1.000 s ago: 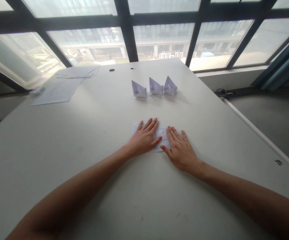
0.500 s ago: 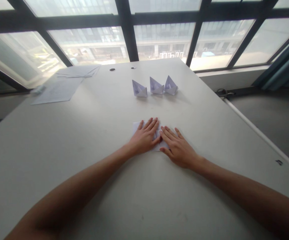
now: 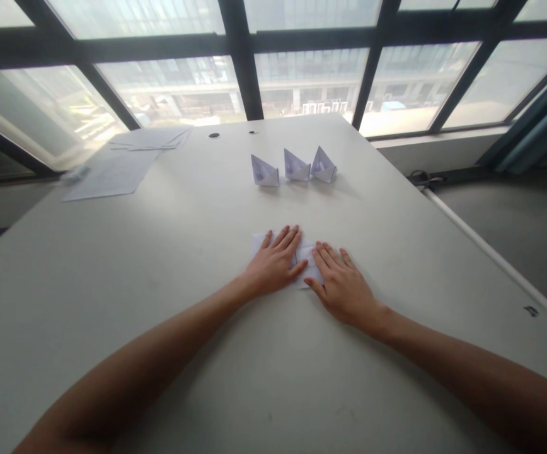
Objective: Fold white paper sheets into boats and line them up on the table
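A folded white sheet of paper (image 3: 305, 253) lies flat on the white table, largely covered by my hands. My left hand (image 3: 277, 261) rests on its left part, palm down with fingers stretched out. On the right part of the paper lies my right hand (image 3: 342, 280), also flat, its fingers pointing up and to the left. Between the two hands a strip of the paper shows, with a dark fold line in it. Beyond my hands stand three folded paper boats: a left one (image 3: 266, 173), a middle one (image 3: 297, 167) and a right one (image 3: 323, 167).
Several loose paper sheets (image 3: 113, 173) lie at the table's far left. Two round holes, one of them a cable hole (image 3: 213, 135), are near the far edge. Windows stand behind the table (image 3: 198, 391), and a blue curtain (image 3: 533, 126) hangs at the right.
My right hand has slid to the right over the paper, away from my left hand, so more paper shows between them. My left hand stays in place.
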The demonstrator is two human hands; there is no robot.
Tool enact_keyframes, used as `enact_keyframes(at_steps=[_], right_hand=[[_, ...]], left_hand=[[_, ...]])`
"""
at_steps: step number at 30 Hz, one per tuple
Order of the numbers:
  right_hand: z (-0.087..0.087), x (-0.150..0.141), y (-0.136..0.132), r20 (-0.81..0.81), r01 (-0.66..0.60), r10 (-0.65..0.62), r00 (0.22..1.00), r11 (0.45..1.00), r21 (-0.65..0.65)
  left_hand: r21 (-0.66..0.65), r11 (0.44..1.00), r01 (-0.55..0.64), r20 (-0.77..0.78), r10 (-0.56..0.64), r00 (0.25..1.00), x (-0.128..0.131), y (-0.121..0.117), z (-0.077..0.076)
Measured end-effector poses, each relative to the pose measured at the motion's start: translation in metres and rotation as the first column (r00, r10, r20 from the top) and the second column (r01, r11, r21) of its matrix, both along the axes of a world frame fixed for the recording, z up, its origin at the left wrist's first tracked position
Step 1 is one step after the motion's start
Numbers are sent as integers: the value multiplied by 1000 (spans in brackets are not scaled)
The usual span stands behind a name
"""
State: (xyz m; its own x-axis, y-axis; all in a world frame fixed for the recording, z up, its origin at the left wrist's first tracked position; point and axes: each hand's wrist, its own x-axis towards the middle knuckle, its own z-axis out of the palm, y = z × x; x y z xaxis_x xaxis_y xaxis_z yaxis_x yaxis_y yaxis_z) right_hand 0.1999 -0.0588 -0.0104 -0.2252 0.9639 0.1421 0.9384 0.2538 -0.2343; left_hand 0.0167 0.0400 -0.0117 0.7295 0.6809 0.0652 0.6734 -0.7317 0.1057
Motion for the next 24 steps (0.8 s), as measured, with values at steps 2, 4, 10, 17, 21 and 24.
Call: enact_keyframes(at_steps=[2,4,10,17,21,24], right_hand=[[-1,-1,-1,-5,38,-38,999,999,6],[-2,-1,-1,-20,52,-52,998,999,1],[2,4,4,-105,-29,30,994,1000,10],[2,6,6,-96,-171,168,981,985,-22],[0,6,6,-75,-166,163,984,986,-30],[1,6,5,-52,-166,164,985,986,-26]], left_hand=[[-3,1000,0,-4,0,1000,0,0,1],[-6,1000,-1,-9,1,1000,0,0,2],[-12,1000,-4,-10,4,1000,1,-1,3],[-7,1000,-14,-4,14,1000,1,-1,1],[-14,1000,-12,6,12,1000,1,-2,1],[-43,999,-7,32,8,999,1,-1,1]])
